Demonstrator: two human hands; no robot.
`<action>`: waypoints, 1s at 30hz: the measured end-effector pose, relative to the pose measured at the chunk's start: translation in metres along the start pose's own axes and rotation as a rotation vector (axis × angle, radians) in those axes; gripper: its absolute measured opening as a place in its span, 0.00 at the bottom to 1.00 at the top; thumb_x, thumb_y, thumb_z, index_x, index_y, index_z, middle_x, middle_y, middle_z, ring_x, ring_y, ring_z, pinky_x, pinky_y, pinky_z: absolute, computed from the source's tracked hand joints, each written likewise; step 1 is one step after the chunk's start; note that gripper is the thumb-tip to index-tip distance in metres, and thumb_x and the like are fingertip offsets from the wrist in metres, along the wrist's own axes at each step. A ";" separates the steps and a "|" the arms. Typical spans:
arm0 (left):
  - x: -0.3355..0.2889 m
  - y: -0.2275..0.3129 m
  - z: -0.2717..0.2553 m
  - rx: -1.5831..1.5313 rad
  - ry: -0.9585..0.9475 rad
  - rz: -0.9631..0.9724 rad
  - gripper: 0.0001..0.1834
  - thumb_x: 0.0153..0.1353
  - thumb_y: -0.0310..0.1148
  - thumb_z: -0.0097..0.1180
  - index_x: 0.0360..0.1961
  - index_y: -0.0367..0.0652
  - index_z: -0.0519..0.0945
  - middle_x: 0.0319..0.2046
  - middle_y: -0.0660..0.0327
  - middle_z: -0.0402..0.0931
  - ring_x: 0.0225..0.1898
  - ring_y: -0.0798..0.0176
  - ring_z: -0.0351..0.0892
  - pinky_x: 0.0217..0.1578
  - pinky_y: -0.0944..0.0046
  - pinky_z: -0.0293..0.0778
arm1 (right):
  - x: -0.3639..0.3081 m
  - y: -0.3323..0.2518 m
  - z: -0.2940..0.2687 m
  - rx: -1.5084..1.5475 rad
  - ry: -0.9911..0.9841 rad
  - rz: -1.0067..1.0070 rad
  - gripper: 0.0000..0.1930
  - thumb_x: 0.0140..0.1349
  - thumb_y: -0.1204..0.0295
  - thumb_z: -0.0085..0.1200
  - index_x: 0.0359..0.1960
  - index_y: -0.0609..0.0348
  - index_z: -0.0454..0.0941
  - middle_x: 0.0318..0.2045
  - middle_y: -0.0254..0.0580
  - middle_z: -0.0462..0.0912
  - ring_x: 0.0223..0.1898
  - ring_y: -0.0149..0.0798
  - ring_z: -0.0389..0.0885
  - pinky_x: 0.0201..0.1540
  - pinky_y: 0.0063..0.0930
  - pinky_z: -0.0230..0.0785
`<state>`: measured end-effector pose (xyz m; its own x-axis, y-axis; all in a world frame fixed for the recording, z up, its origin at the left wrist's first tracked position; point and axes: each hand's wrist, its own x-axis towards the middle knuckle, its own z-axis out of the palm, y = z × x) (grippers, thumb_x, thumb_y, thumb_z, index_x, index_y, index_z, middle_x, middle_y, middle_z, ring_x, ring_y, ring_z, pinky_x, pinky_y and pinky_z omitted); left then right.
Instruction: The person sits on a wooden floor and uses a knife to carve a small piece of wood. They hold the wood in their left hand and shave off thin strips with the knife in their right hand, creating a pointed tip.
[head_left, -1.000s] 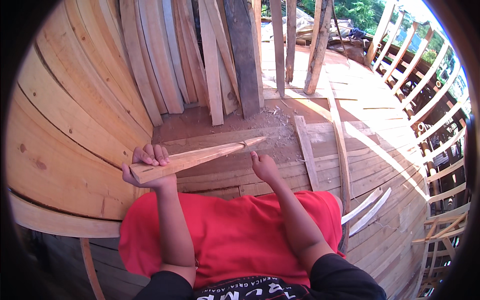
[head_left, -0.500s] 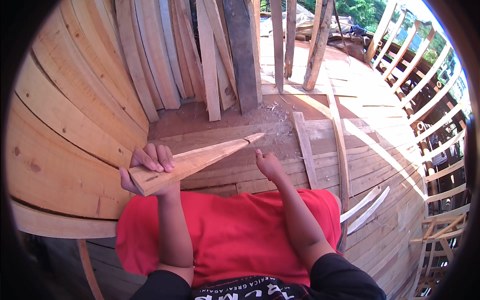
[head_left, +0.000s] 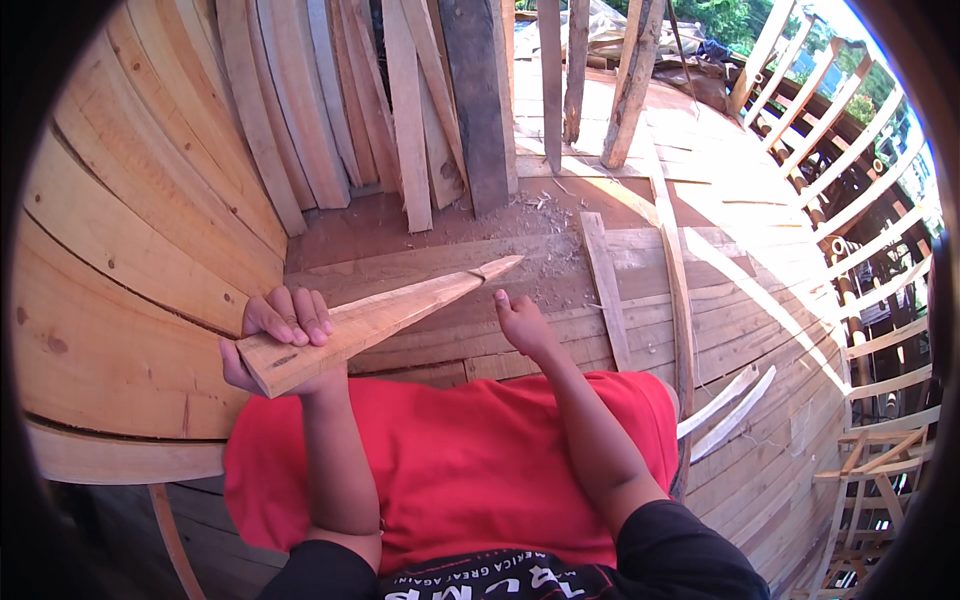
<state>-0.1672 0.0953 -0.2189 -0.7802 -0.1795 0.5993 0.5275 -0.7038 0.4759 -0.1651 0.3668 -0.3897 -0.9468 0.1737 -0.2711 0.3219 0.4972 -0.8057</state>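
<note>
A long, tapered piece of wood lies across my left hand, which is closed around its thick end, fingers on top and thumb beneath. Its narrow point slants away to the right, with a dark line crossing it near the tip. Just right of that tip, a small gap away, is my right hand. Its fingers are curled with the thumb sticking up; whatever they hold, if anything, is hidden. Both forearms reach out over red cloth on my lap.
Curved planks form a wall on the left. Several boards and a dark post stand ahead. Wood shavings litter the plank floor. A loose strip and pale curved slivers lie to the right, before open ribs.
My left hand and the tapered wood have shifted slightly left. The right hand has also moved a little left, staying near the tip. The whole view has tilted slightly.
</note>
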 end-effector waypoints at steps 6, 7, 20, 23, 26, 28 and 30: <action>-0.002 -0.002 -0.003 0.004 0.058 -0.001 0.32 0.65 0.62 0.32 0.18 0.47 0.67 0.13 0.64 0.62 0.13 0.67 0.60 0.18 0.67 0.61 | -0.041 -0.045 0.018 0.113 -0.107 -0.342 0.32 0.73 0.51 0.40 0.18 0.70 0.69 0.16 0.63 0.71 0.22 0.63 0.75 0.29 0.54 0.62; 0.000 -0.001 -0.004 0.008 0.093 0.003 0.31 0.65 0.62 0.32 0.17 0.47 0.66 0.12 0.64 0.61 0.13 0.67 0.59 0.18 0.67 0.60 | -0.035 -0.046 0.018 0.109 -0.102 -0.396 0.32 0.73 0.52 0.40 0.18 0.70 0.68 0.16 0.63 0.70 0.22 0.63 0.75 0.29 0.54 0.62; 0.003 0.006 -0.029 0.020 0.317 -0.053 0.31 0.62 0.61 0.32 0.14 0.47 0.65 0.10 0.65 0.59 0.12 0.66 0.57 0.18 0.66 0.56 | -0.023 -0.043 0.046 -0.077 0.167 -0.506 0.29 0.70 0.51 0.40 0.18 0.63 0.75 0.19 0.60 0.77 0.27 0.66 0.78 0.32 0.56 0.68; 0.001 0.007 -0.024 -0.003 0.240 -0.037 0.32 0.62 0.62 0.32 0.14 0.47 0.66 0.10 0.65 0.61 0.12 0.66 0.58 0.18 0.66 0.57 | -0.024 -0.037 0.040 -0.066 0.118 -0.401 0.32 0.71 0.48 0.36 0.23 0.63 0.78 0.21 0.61 0.79 0.30 0.66 0.79 0.35 0.56 0.69; -0.001 0.003 -0.018 -0.010 0.180 -0.024 0.33 0.63 0.63 0.32 0.15 0.46 0.66 0.11 0.65 0.60 0.12 0.66 0.58 0.18 0.66 0.57 | -0.003 0.001 0.038 -0.023 0.141 -0.181 0.36 0.72 0.44 0.31 0.29 0.65 0.81 0.24 0.65 0.79 0.34 0.67 0.80 0.39 0.56 0.70; -0.002 -0.001 -0.008 -0.025 0.131 -0.028 0.34 0.64 0.64 0.32 0.16 0.46 0.66 0.11 0.64 0.60 0.12 0.65 0.60 0.18 0.66 0.58 | 0.013 0.031 0.031 -0.007 0.237 -0.019 0.39 0.72 0.42 0.28 0.32 0.67 0.82 0.26 0.69 0.79 0.37 0.68 0.80 0.42 0.57 0.69; -0.005 -0.004 0.001 -0.036 0.082 -0.027 0.35 0.64 0.65 0.31 0.16 0.45 0.67 0.11 0.64 0.61 0.12 0.65 0.61 0.17 0.66 0.59 | 0.019 0.046 0.026 -0.011 0.368 0.120 0.39 0.72 0.42 0.28 0.31 0.69 0.81 0.28 0.72 0.79 0.39 0.70 0.79 0.44 0.58 0.68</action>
<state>-0.1654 0.0995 -0.2229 -0.8198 -0.2145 0.5310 0.4944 -0.7331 0.4671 -0.1683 0.3707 -0.4454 -0.8378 0.5238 -0.1543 0.4324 0.4639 -0.7732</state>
